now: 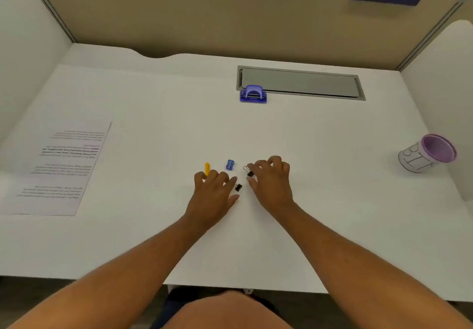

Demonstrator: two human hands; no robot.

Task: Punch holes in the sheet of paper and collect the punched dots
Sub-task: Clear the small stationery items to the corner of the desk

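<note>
A printed sheet of paper (61,167) lies flat at the left side of the white desk (332,200). A blue hole punch (253,94) stands at the back, in the middle, far from both hands. My left hand (213,195) rests palm down with fingers apart, beside a small black binder clip (238,187). My right hand (272,179) is curled, with index finger and thumb pinching a second black binder clip (249,172). No punched dots are visible.
A yellow clip-like item (207,168) and a blue pencil sharpener (230,164) lie just beyond my left fingers. A purple-rimmed cup (430,153) lies tilted at the right. A grey cable hatch (302,82) sits behind the punch. Partition walls enclose the desk.
</note>
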